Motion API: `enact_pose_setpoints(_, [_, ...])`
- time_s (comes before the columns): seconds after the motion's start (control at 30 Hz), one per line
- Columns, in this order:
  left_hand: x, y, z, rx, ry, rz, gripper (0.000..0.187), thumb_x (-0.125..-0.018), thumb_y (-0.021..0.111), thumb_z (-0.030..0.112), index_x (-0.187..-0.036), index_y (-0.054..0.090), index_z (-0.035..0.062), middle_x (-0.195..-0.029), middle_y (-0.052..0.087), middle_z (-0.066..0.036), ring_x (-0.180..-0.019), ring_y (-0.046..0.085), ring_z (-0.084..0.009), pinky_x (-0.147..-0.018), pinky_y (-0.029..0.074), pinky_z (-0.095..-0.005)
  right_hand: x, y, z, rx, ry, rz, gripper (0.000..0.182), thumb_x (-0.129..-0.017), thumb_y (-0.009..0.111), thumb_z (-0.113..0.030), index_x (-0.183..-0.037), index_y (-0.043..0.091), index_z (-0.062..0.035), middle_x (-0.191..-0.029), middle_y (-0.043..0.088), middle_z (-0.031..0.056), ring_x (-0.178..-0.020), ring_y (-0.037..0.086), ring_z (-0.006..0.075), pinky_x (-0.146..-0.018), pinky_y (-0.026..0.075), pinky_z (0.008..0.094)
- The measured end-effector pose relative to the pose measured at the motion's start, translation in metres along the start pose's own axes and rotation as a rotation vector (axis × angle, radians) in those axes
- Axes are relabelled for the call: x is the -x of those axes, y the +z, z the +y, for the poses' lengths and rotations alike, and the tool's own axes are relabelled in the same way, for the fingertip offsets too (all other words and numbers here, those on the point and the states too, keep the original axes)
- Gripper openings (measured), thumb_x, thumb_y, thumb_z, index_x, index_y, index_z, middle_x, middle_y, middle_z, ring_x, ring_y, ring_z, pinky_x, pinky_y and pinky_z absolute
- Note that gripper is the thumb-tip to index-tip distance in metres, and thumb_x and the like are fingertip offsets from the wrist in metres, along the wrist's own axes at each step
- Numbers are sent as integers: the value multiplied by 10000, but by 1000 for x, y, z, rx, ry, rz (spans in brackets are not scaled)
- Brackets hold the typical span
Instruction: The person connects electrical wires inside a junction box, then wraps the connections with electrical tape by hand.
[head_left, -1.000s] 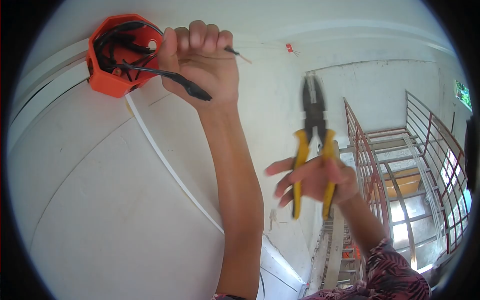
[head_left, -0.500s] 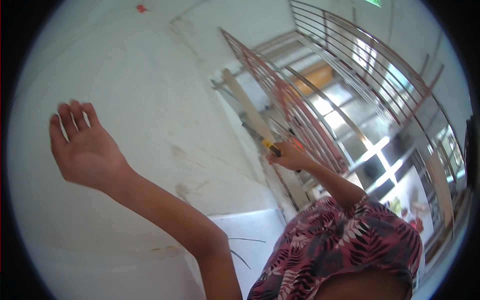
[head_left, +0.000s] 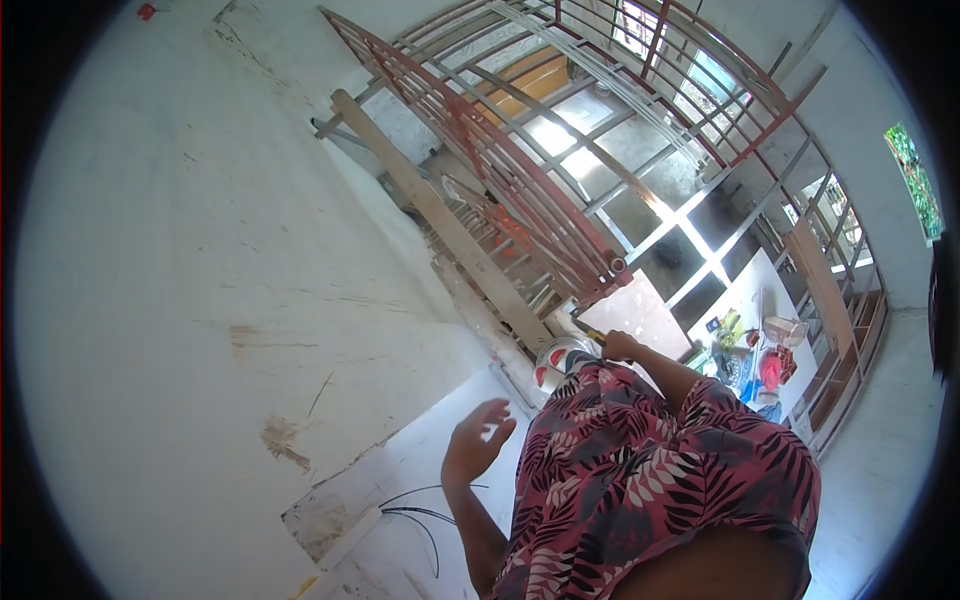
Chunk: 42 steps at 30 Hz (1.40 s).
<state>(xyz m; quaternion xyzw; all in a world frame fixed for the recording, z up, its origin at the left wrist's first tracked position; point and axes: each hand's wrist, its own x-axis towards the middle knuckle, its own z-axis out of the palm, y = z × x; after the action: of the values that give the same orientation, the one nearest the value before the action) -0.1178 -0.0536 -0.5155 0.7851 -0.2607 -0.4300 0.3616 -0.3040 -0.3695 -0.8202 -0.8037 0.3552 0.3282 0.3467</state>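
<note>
In the head view my right hand [head_left: 622,347] is closed round a slim tool with a black and yellow handle [head_left: 592,331]. The tool's far end is too small to make out. Close by that hand stands a white bucket [head_left: 556,362] with red marks, partly hidden by the patterned shirt. My left hand [head_left: 478,438] is held low in front of the pale wall, its fingers loosely curved and apart, with nothing in them.
A wooden plank [head_left: 440,220] runs along the wall beside a reddish metal railing [head_left: 480,150]. To the right, a white board [head_left: 765,300] carries assorted small items. Black wires [head_left: 420,512] stick out low on the left. The wall [head_left: 200,250] has brown patches.
My left hand has dropped from high against the wall to low near my body. The right hand has come down with the tool, toward the bucket. The view has shifted right.
</note>
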Motion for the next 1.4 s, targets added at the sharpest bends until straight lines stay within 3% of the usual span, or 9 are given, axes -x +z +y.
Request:
enact_pose_setpoints(0.23, [11,83,-150,689,-241,76,381,-982,612,242,-1266,581,-11,-1116,695,-115,-1042,659,-195,-926,502,-340,-2,1,26,135,277,-213,521,-763,657,-338,-1195,668,-48,-1144,700,189,-1046,688,339,-884,546,429])
enact_pose_setpoints(0.37, [2,158,-260,-56,-314,136,296,-969,583,255,-1113,693,22,-1040,728,-144,-965,687,-207,-865,528,-335,2,1,8,239,84,-194,442,-761,658,-306,-1075,704,1,-933,735,190,-780,730,315,-690,595,417])
enact_pose_setpoints(0.43, [3,179,-340,-628,-142,-202,305,-947,581,298,-1088,718,65,-1039,721,-169,-956,702,-273,-826,555,-355,-10,6,-3,232,54,-209,465,-749,682,-331,-1062,706,11,-935,735,193,-793,730,325,-697,597,426])
enact_pose_setpoints(0.5, [29,204,-371,-33,-646,51,295,-922,597,307,-1057,725,79,-989,737,-137,-918,709,-241,-767,559,-360,-5,-1,-27,216,-33,-157,495,-756,672,-380,-1068,708,3,-991,729,207,-886,721,359,-801,579,450])
enact_pose_setpoints(0.73, [30,161,-288,-42,-230,271,325,-932,610,339,-1105,703,80,-1015,735,-124,-958,710,-282,-849,546,-378,-36,9,-73,142,-144,-126,551,-780,679,-455,-1036,707,31,-1012,718,229,-948,703,373,-858,549,461])
enact_pose_setpoints(0.87, [43,104,-167,199,-237,-15,419,-945,654,212,-1331,564,74,-1127,711,-97,-990,689,-213,-906,531,-349,-48,21,-116,-82,-375,-33,505,-797,674,-497,-857,714,3,-801,708,231,-796,709,382,-687,525,479])
enact_pose_setpoints(1.0, [77,9,36,128,202,149,471,-928,684,214,-1370,552,117,-1197,650,-85,-1049,620,-205,-841,548,-355,-31,-21,-224,-460,-864,87,235,-825,717,-268,-868,687,-39,-742,672,86,-685,633,194,-660,504,371])
enact_pose_setpoints(1.17, [134,-74,196,116,602,317,228,-925,695,169,-1114,697,43,-920,726,-133,-805,700,-286,-725,566,-356,117,-154,-411,-733,-1327,92,199,-839,696,-150,-948,569,-43,-768,579,36,-693,563,137,-643,464,301])
enact_pose_setpoints(1.4, [177,-113,301,-469,1094,1116,245,-821,742,5,-1054,671,35,-731,658,-85,-567,641,-183,-478,449,-274,358,-278,-522,-905,-1811,-45,315,-949,646,-260,-1097,705,11,-749,535,-40,-655,454,42,-655,384,228])
